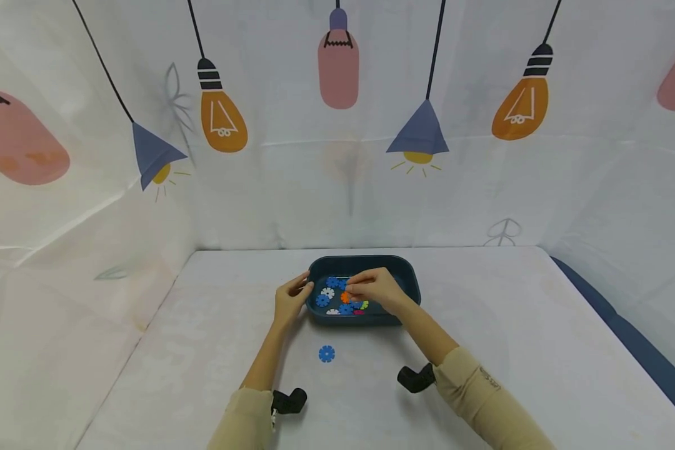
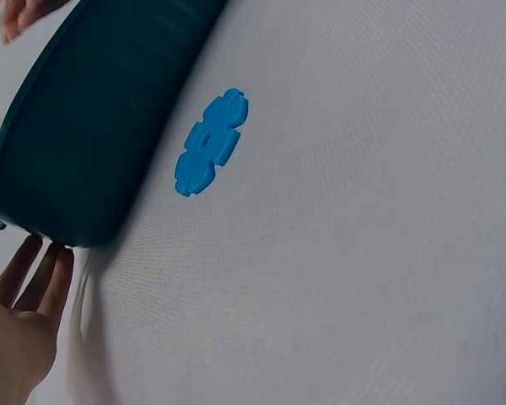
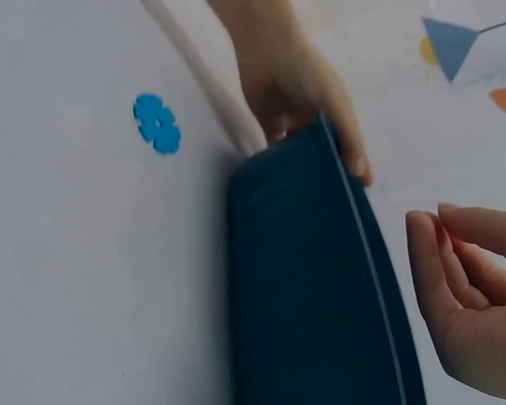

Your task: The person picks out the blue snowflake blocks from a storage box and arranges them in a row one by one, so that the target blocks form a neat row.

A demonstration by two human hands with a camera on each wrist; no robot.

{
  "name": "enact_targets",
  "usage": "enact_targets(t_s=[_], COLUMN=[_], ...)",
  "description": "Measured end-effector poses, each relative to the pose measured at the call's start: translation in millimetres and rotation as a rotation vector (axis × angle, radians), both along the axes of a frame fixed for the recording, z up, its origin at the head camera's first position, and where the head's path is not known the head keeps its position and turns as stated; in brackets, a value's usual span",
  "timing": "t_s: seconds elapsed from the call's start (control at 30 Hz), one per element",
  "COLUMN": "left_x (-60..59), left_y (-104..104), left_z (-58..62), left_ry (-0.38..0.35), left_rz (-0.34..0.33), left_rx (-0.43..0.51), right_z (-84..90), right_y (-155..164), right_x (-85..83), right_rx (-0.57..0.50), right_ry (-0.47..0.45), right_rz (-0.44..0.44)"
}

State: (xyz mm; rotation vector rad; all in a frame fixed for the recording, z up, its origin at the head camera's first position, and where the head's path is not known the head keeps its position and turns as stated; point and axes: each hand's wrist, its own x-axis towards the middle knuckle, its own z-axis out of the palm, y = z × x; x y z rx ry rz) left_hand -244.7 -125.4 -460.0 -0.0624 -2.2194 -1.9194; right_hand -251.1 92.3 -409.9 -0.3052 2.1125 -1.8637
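A dark teal tray (image 1: 406, 273) stands mid-table with several snowflake discs in it: blue (image 1: 322, 300), white (image 1: 328, 292) and orange (image 1: 345, 297). My left hand (image 1: 292, 297) grips the tray's left end, thumb over the rim and fingers against the outer wall (image 2: 93, 126). My right hand (image 1: 371, 287) hovers over the tray, its fingers (image 3: 426, 257) loosely curled with nothing seen between them and the tips just above the orange disc. One blue disc (image 1: 327, 354) lies alone on the table in front of the tray, also seen in the left wrist view (image 2: 211, 143) and right wrist view (image 3: 157, 123).
The white table (image 1: 512, 325) is walled on three sides by a cloth backdrop (image 1: 337, 187) printed with light bulbs. A dark blue edge (image 1: 630, 331) runs along the table's right side. Black wrist camera mounts (image 1: 416, 378) sit on both forearms.
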Motion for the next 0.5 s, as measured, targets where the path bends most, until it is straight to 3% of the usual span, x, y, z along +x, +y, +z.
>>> enact_targets(t_s=[0.1, 0.33, 0.5], left_x=[1.0, -12.7, -14.1], left_y=[0, -4, -3], left_z=[1.5, -18.6, -23.5], left_ry=[0.006, -0.002, 0.035], left_rz=[0.001, 0.012, 0.025], left_rx=[0.000, 0.008, 0.000], right_z=[-6.1, -25.3, -33.3], right_y=[-3, -10, -20], right_x=[-11.3, -29.4, -38.5], right_rx=[0.017, 0.024, -0.004], right_ry=[-0.044, -0.143, -0.224], right_rz=[0.018, 0.038, -0.002])
